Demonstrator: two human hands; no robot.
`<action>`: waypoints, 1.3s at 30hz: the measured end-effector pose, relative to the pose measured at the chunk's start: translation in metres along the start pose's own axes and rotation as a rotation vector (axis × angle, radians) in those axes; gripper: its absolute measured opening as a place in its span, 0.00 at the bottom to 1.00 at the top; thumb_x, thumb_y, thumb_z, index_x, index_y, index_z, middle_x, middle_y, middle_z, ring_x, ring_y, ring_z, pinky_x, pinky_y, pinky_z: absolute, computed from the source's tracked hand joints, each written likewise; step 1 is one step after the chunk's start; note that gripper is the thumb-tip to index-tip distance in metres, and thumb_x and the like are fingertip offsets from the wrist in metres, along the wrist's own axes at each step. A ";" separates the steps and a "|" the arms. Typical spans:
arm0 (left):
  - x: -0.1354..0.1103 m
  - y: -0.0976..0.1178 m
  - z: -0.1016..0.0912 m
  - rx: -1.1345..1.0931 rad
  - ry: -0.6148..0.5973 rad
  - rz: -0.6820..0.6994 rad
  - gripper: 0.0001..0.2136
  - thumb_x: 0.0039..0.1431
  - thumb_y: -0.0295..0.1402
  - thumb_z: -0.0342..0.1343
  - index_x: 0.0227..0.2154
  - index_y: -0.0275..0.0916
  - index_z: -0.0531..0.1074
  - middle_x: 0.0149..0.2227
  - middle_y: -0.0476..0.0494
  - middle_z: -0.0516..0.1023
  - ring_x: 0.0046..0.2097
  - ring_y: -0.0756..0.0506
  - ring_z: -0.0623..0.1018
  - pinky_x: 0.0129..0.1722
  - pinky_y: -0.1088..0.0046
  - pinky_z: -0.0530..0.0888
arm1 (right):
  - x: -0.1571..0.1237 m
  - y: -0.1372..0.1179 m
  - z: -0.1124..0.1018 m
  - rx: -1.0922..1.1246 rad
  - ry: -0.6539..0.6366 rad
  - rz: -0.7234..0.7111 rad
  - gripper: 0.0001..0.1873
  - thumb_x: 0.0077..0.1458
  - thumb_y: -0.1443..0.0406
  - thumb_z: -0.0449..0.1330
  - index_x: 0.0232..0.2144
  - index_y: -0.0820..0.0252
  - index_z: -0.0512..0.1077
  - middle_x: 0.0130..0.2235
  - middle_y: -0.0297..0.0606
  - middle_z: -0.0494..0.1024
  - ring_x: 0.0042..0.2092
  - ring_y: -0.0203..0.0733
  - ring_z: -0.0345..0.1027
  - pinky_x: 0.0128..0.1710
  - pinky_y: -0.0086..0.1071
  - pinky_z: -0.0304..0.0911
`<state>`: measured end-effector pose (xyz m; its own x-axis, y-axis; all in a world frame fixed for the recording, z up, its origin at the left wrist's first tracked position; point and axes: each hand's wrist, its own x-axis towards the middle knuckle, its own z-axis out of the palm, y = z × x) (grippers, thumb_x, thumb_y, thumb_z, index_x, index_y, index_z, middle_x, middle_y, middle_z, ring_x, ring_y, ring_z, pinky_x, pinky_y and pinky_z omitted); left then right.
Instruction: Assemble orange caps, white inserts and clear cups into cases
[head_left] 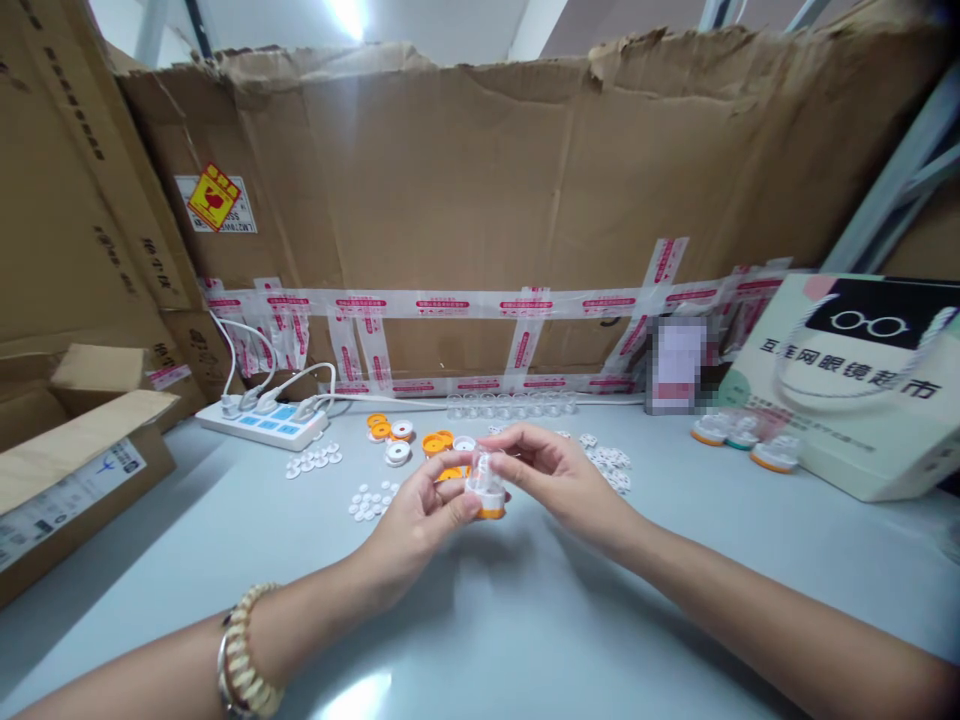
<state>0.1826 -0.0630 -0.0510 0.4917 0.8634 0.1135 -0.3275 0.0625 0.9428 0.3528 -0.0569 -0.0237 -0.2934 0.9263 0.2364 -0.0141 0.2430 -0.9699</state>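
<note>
Both my hands meet over the middle of the grey table [525, 620]. My left hand [420, 520] pinches a small clear container with an orange base [486, 492] between thumb and fingers. My right hand [551, 470] closes its fingertips on the top of the same container. Behind the hands lie orange caps [435, 442], white-and-orange discs [397, 432] and small white round pieces [369, 500] scattered on the table.
A white power strip [262, 420] with plugged cables sits at the back left. A row of clear cups [510, 404] lines the taped cardboard wall [480, 200]. An open carton [67, 470] is at left, a printed bag [862, 380] at right with more assembled containers [742, 432].
</note>
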 end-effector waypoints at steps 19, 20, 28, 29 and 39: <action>-0.001 0.004 0.005 0.141 0.153 -0.013 0.23 0.47 0.36 0.64 0.43 0.38 0.60 0.32 0.44 0.76 0.39 0.45 0.76 0.44 0.67 0.66 | -0.001 0.009 0.006 0.123 0.119 -0.073 0.09 0.44 0.59 0.65 0.25 0.57 0.70 0.33 0.34 0.77 0.37 0.36 0.71 0.38 0.33 0.67; -0.001 0.005 0.007 0.148 0.177 -0.018 0.23 0.46 0.36 0.65 0.42 0.38 0.60 0.32 0.45 0.76 0.38 0.45 0.76 0.43 0.67 0.67 | -0.001 0.011 0.006 0.110 0.132 -0.079 0.09 0.44 0.59 0.65 0.25 0.57 0.70 0.33 0.34 0.77 0.38 0.36 0.71 0.40 0.34 0.67; 0.002 -0.002 0.004 0.192 0.250 -0.020 0.22 0.41 0.33 0.66 0.39 0.37 0.62 0.31 0.48 0.71 0.35 0.48 0.72 0.38 0.70 0.67 | 0.001 0.016 0.007 0.088 0.103 0.001 0.09 0.44 0.59 0.65 0.26 0.57 0.71 0.35 0.35 0.77 0.39 0.38 0.71 0.42 0.36 0.66; 0.002 -0.002 0.004 0.191 0.245 -0.017 0.22 0.42 0.34 0.66 0.39 0.37 0.63 0.31 0.48 0.71 0.35 0.48 0.72 0.39 0.70 0.67 | 0.001 0.016 0.007 0.101 0.105 0.006 0.09 0.44 0.59 0.65 0.27 0.57 0.71 0.35 0.35 0.77 0.39 0.38 0.70 0.42 0.35 0.66; 0.000 -0.001 0.008 0.196 0.238 0.029 0.21 0.42 0.33 0.66 0.37 0.38 0.63 0.32 0.49 0.71 0.35 0.49 0.72 0.38 0.71 0.68 | 0.000 0.021 0.016 0.163 0.139 -0.082 0.14 0.42 0.59 0.66 0.24 0.57 0.65 0.29 0.31 0.71 0.35 0.35 0.67 0.38 0.32 0.64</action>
<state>0.1892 -0.0668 -0.0495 0.2741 0.9578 0.0867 -0.1655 -0.0418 0.9853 0.3371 -0.0565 -0.0454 -0.1504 0.9389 0.3097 -0.1897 0.2800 -0.9411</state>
